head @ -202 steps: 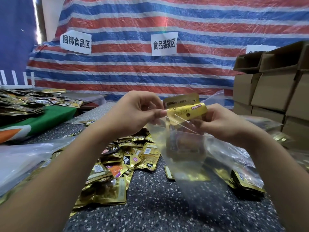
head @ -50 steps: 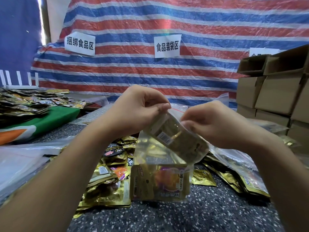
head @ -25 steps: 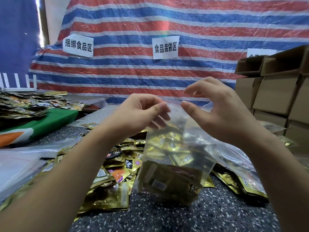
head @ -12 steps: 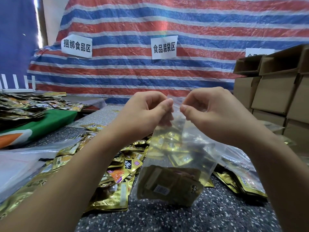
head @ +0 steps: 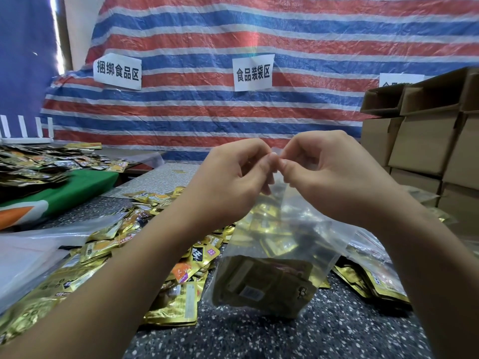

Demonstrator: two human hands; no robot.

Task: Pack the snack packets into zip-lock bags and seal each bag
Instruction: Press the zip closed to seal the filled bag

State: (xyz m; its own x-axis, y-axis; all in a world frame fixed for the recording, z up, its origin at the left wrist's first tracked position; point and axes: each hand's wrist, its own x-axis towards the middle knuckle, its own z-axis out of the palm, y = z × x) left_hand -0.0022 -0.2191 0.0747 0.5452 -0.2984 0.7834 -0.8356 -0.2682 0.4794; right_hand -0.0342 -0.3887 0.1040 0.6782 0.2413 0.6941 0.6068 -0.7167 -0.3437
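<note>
Signs: two white paper signs on the striped tarp point(head: 298, 35), reading 捆绑食品区 point(head: 118, 71) and 食品装袋区 point(head: 253, 73); a third is hidden behind the boxes.
Packet print: too blurred to read.
My grip: my left hand point(head: 230, 182) and right hand point(head: 334, 177) meet, thumbs and fingers pinching the top edge of the zip-lock bag point(head: 272, 255).
Bag: hangs from my fingers, gold snack packets point(head: 259, 283) inside, bottom on the table.
Surface: dark speckled table point(head: 259, 338), loose gold packets point(head: 176, 304) heaped at left.
Room: cardboard boxes point(head: 427, 141) stacked at right.
</note>
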